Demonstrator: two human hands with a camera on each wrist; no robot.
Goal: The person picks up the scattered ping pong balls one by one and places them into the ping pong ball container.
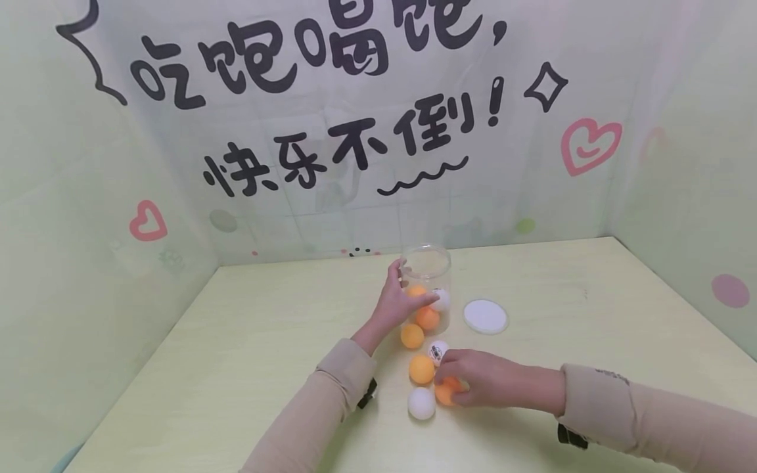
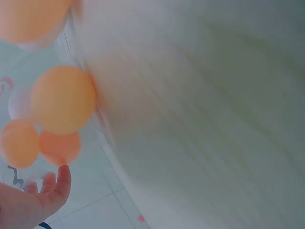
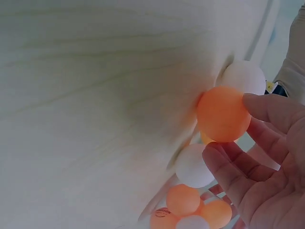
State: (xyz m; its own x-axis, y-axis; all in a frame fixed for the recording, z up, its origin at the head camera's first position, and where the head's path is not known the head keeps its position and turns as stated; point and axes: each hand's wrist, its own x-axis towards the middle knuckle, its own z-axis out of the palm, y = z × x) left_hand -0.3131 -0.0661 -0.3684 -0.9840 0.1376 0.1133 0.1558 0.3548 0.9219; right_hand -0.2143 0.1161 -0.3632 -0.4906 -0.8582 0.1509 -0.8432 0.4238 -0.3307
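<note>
A clear cylindrical jar (image 1: 442,279) stands upright on the table with orange and white ping-pong balls inside. My left hand (image 1: 401,303) holds the jar from its left side, thumb across the front. Nearer to me, my right hand (image 1: 485,380) pinches an orange ping-pong ball (image 3: 224,114) between thumb and fingertips, low over the table; whether it touches the surface I cannot tell. Beside it lie a plain white ball (image 1: 422,403), a yellow-orange ball (image 1: 422,370) and a printed white ball (image 1: 437,352). Another yellow-orange ball (image 1: 412,336) sits close to the jar's base.
A round white lid (image 1: 485,316) lies flat to the right of the jar. The pale wooden table (image 1: 248,348) meets a white printed curtain (image 1: 319,217) at the back, with more curtains at both sides.
</note>
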